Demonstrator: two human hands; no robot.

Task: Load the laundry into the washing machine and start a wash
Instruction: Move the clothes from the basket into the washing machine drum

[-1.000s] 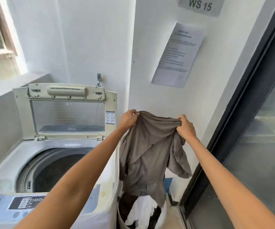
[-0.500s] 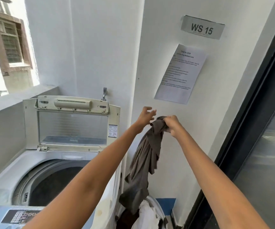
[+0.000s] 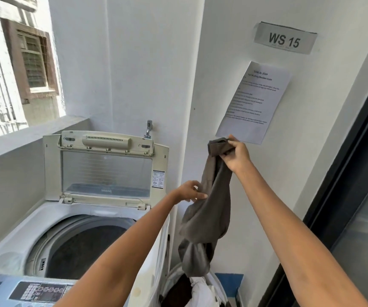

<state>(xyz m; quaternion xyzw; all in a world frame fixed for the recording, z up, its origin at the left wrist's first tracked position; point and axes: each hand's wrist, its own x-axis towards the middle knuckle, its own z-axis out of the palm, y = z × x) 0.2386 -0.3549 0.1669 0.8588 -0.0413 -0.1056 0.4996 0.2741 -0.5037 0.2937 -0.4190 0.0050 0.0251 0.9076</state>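
My right hand [image 3: 235,155] grips the top of a grey-brown garment [image 3: 207,216], which hangs in a long bunch down to the laundry basket [image 3: 197,291]. My left hand [image 3: 189,192] is lower, its fingers touching the garment's left side about halfway down. The top-loading washing machine [image 3: 8,249] stands to the left with its lid [image 3: 105,167] raised and its dark drum [image 3: 85,249] showing. Its control panel [image 3: 39,291] is at the bottom left.
The basket holds white and dark clothes between the machine and the wall. A tap [image 3: 148,128] sticks out of the wall behind the lid. A paper notice [image 3: 253,103] and a "WS 15" sign [image 3: 284,39] hang on the wall. A dark-framed glass door [image 3: 355,196] is at the right.
Both hands held the garment spread wide; my left hand let go of the top and dropped to its side. My right hand raised the garment, which now hangs bunched.
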